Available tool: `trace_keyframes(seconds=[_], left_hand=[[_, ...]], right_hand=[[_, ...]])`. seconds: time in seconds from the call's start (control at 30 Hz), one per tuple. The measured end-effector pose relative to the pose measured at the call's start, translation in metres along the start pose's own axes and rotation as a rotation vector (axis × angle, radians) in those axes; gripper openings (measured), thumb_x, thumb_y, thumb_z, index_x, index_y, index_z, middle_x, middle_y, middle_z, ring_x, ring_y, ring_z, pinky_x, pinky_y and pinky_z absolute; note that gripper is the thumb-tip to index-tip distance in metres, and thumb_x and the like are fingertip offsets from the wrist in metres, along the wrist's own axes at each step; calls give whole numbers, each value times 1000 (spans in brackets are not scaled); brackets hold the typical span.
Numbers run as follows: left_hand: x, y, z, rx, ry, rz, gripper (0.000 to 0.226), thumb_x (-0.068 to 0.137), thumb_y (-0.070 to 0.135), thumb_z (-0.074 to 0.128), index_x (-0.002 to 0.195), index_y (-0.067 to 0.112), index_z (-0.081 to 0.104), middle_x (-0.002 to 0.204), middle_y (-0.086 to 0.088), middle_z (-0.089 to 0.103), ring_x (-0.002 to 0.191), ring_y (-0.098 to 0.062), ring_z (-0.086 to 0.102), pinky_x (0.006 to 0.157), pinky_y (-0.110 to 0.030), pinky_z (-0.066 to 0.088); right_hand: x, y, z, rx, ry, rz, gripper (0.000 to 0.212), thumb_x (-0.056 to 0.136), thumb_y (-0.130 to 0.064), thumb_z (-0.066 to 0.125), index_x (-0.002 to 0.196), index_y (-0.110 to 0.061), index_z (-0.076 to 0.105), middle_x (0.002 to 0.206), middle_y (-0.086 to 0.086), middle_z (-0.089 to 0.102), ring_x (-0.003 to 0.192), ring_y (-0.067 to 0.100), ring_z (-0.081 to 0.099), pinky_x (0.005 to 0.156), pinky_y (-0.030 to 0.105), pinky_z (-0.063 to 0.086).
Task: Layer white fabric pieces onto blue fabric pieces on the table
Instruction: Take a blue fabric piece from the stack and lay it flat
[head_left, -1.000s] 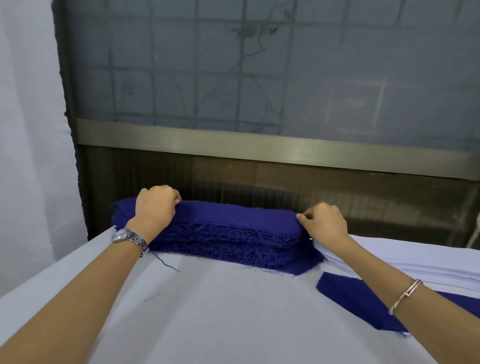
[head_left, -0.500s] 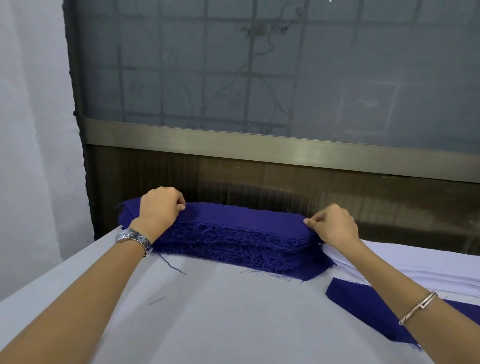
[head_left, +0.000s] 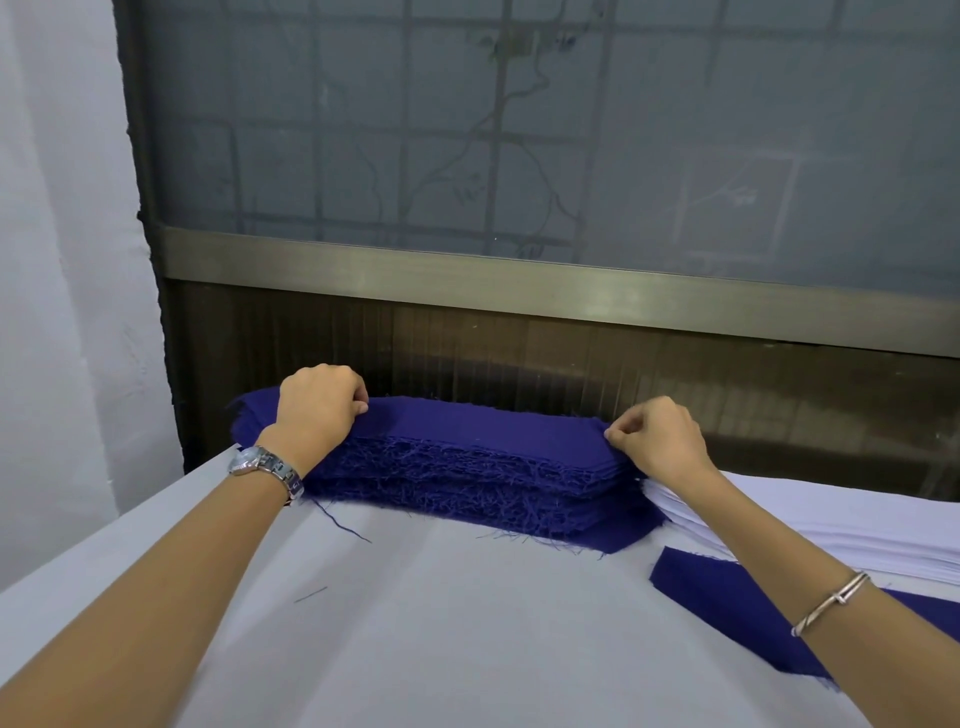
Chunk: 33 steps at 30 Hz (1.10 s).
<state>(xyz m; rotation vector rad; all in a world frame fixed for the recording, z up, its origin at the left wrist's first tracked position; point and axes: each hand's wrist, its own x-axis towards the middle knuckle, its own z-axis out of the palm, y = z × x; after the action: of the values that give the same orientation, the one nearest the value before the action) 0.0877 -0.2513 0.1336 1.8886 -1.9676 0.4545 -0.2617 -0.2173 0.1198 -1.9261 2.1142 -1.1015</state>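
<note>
The stack of blue fabric pieces (head_left: 467, 473) sits at the far edge of the table (head_left: 467, 634), its frayed edges facing you. Your left hand (head_left: 317, 410) is curled over the stack's left end, fingers gripping the top blue piece (head_left: 483, 423). Your right hand (head_left: 660, 436) pinches that piece's right corner between thumb and forefinger. The stack of white fabric pieces (head_left: 841, 514) lies just beside the blue stack on the right, running under your right forearm. A single blue piece (head_left: 727, 587) lies flat in front of it.
</note>
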Motion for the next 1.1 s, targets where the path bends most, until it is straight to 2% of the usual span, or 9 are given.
trace_keyframes(seconds=[0.13, 0.2, 0.33, 0.4, 0.47, 0.53, 0.7, 0.93, 1.1], left_hand=[[1, -1, 0, -9, 6, 10, 22, 98, 31, 58, 115, 24, 70, 109, -2, 71, 101, -21, 64, 81, -35, 54], [0, -2, -1, -14, 7, 13, 22, 98, 31, 59, 115, 23, 70, 108, -3, 71, 101, -22, 64, 82, -36, 54], [1, -4, 0, -27, 13, 15, 22, 98, 29, 60, 116, 22, 69, 109, -3, 71, 102, -22, 64, 84, -37, 54], [2, -6, 2, -48, 11, 10, 24, 97, 27, 60, 120, 22, 68, 112, -2, 70, 104, -22, 64, 84, -36, 54], [4, -7, 5, -104, -12, 3, 32, 97, 22, 61, 129, 21, 62, 122, -3, 66, 111, -23, 61, 87, -37, 52], [5, -6, 7, -150, -50, 17, 47, 96, 15, 62, 141, 19, 51, 137, -7, 56, 123, -26, 54, 96, -41, 49], [11, -9, 3, -40, -79, 138, 64, 95, 8, 61, 152, 19, 35, 154, -5, 40, 139, -26, 39, 109, -43, 39], [12, -23, -11, 84, -79, 169, 34, 97, 31, 60, 131, 26, 60, 128, 1, 64, 122, -20, 54, 110, -40, 35], [8, -28, -33, -7, -27, 135, 25, 98, 35, 57, 119, 26, 68, 108, -1, 70, 104, -22, 63, 102, -41, 42]], right_hand=[[3, 2, 3, 117, -6, -41, 16, 90, -10, 70, 82, -21, 63, 86, -7, 62, 89, 18, 63, 63, 21, 45], [4, 4, 7, 247, 14, -36, 19, 91, -5, 68, 97, -20, 58, 97, -7, 57, 96, 16, 58, 66, 19, 44], [5, 6, 12, 371, 41, -42, 46, 93, -2, 65, 133, -19, 51, 116, -5, 51, 104, 10, 49, 71, 12, 44], [5, 8, 11, 438, 32, -58, 35, 94, -2, 64, 126, -18, 62, 117, -2, 59, 106, 13, 55, 75, 17, 49], [2, 12, 9, 502, 22, -84, 23, 95, -2, 64, 104, -22, 71, 107, -2, 67, 102, 17, 61, 76, 22, 53], [-2, 16, 5, 558, 31, -127, 26, 93, -2, 66, 90, -27, 73, 99, -7, 69, 97, 12, 63, 73, 21, 55], [-11, 20, -2, 653, 33, -186, 25, 92, -2, 67, 89, -26, 74, 93, -8, 72, 84, 0, 68, 64, 12, 54], [-15, 21, -7, 672, 38, -238, 19, 92, 0, 66, 93, -17, 74, 92, -6, 72, 82, -5, 68, 64, 10, 53], [-14, 22, -13, 668, 50, -242, 20, 92, -2, 68, 92, -21, 74, 92, -3, 74, 81, 1, 69, 66, 12, 55]])
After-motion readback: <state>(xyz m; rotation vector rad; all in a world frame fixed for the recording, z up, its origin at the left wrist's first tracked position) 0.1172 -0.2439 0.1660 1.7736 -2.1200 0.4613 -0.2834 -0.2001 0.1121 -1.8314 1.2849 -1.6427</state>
